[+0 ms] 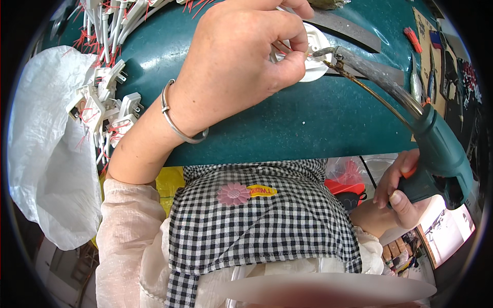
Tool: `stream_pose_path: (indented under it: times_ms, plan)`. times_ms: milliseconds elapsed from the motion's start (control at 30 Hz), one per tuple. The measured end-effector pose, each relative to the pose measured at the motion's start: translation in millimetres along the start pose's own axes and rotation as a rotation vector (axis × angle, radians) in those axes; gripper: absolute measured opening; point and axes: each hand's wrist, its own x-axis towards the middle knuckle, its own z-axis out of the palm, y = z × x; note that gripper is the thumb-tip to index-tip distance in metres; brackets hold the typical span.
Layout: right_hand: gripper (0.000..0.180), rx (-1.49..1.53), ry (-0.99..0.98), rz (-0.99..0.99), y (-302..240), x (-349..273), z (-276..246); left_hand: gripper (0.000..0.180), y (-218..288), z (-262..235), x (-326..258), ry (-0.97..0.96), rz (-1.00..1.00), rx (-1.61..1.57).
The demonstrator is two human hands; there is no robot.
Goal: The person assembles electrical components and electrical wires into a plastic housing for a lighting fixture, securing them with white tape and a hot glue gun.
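Note:
My left hand [246,56] reaches over the table, its thumb and index finger pinched on a thin red wire [281,49]. Beneath those fingertips lies a round white plastic part [319,41], partly covered by the hand. My right hand [398,192] grips a green soldering gun [436,136] by its handle, a finger at the orange trigger. The gun's long metal barrel slants up and left. A thin brass-coloured tube runs alongside it, and the tip sits over the white part, close to my left fingertips. Whether the tip touches the wire is too small to tell.
White plugs [95,110] with red wires are heaped at the left, beside a white plastic bag [49,149]. Grey cables [105,31] lie behind them. Dark flat metal bars [349,31] rest behind the white part. Several tools and a red wire bundle [412,40] lie at right.

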Motion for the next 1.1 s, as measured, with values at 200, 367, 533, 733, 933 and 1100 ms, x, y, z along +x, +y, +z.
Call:
stream_pose_path:
  times_ms: [200, 367, 533, 733, 933, 1100]
  plan:
    - [0.048, 0.005, 0.087, 0.005, -1.5, -3.8, 2.7, 0.011, 2.9, -1.7, 0.6, 0.001, -0.013, 0.019]
    - [0.047, -0.052, 0.126, -0.053, 0.8, -4.0, 4.1, 0.011, 50.0, -16.9, 37.2, -0.391, -0.673, 0.295]
    - [0.042, -0.117, -0.001, -0.109, 2.3, -1.4, -1.2, 0.011, 51.6, -17.4, 36.9, -0.418, -0.709, 0.315]
    - [0.048, -0.107, 0.049, -0.131, 6.8, -5.6, 0.5, 0.011, 50.4, -20.8, 31.8, -0.332, -0.632, 0.261]
    - [0.066, -0.057, -0.016, -0.177, 0.9, -4.0, -11.0, 0.012, 9.3, -4.9, 5.0, -0.066, 0.012, 0.259]
    - [0.069, 0.074, -0.224, -0.337, 4.1, 9.6, -23.1, 0.012, 7.8, -4.6, 3.9, -0.073, 0.04, 0.29]
